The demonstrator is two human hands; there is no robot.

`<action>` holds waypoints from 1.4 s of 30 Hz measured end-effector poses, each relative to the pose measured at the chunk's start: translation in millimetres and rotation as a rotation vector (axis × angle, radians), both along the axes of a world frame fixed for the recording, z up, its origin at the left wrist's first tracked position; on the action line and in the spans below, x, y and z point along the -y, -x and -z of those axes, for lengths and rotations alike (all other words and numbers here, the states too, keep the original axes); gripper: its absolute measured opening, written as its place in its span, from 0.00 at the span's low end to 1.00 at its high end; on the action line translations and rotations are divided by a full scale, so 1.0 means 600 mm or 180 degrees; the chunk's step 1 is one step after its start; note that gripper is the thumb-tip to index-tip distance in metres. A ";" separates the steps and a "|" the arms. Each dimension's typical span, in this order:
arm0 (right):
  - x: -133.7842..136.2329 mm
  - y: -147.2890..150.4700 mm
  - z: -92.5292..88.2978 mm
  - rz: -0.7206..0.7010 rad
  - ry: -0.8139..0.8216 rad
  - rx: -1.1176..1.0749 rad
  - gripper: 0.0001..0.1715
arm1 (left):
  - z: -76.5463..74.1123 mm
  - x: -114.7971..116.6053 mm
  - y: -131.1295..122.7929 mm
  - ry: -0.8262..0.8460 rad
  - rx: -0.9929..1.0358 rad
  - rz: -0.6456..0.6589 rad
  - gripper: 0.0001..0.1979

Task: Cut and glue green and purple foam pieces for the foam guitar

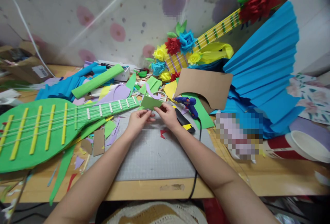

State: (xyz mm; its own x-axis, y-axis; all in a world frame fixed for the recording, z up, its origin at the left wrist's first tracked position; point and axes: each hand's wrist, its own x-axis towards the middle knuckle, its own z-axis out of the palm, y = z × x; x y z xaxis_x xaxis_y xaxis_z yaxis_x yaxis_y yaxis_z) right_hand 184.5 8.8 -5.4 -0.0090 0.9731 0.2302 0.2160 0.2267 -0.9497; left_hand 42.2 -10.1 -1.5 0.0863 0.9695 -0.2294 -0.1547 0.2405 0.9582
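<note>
A small green paper piece (151,103) is held over the grey cutting mat by my right hand (167,114), thumb and fingers closed on its lower right corner. My left hand (140,120) is closed in a pinch just below the paper's lower edge; what lies between those fingertips is too small to tell. A curled purple paper strip (152,92) shows at the paper's top edge, and I cannot tell whether they are joined. To the right of my right hand lies a blue glue gun (187,103), its black cord running down over the table edge.
A green paper instrument (51,127) with yellow bars lies at left. Paper scraps surround the cutting mat (154,158). Brown cardboard (203,83), a pleated blue paper fan (268,65) and a paper bucket (291,146) stand right. A flowered yellow guitar (216,31) leans on the wall.
</note>
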 end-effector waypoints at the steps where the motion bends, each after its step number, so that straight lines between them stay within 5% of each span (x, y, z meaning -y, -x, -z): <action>1: 0.000 0.001 0.003 -0.0018 -0.0040 0.0124 0.11 | -0.002 0.001 0.000 0.0065 0.0077 -0.0014 0.18; 11: -0.003 0.003 0.017 -0.0348 -0.0065 0.0694 0.06 | -0.007 0.007 0.001 0.0483 0.0102 -0.0235 0.04; 42: -0.007 0.003 0.026 -0.0377 -0.0249 0.0901 0.09 | -0.009 0.005 -0.004 0.0569 0.0186 -0.0363 0.05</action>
State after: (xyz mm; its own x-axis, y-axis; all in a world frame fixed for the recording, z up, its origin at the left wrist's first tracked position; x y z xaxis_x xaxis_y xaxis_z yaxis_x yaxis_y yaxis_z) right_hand 182.7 12.9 -20.7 -0.1957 0.9409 0.2765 0.4369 0.3361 -0.8344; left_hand 44.6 -12.8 3.7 -0.0034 0.9181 -0.3964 -0.2447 0.3836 0.8905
